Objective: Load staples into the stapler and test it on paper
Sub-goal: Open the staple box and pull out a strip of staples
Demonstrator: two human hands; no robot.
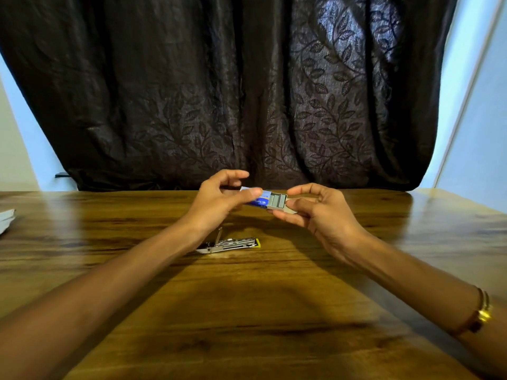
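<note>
Left hand [219, 198] pinches the blue staple box [259, 200] sleeve; right hand [315, 209] pinches its grey tray [278, 202], slid out rightward. Long axis runs left-right, mid-frame. Below them, the stapler [229, 244] lies open on the worktop [247, 311], lengthwise left-right.

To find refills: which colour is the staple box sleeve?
Blue cardboard sleeve with a grey inner tray; head view.
</note>
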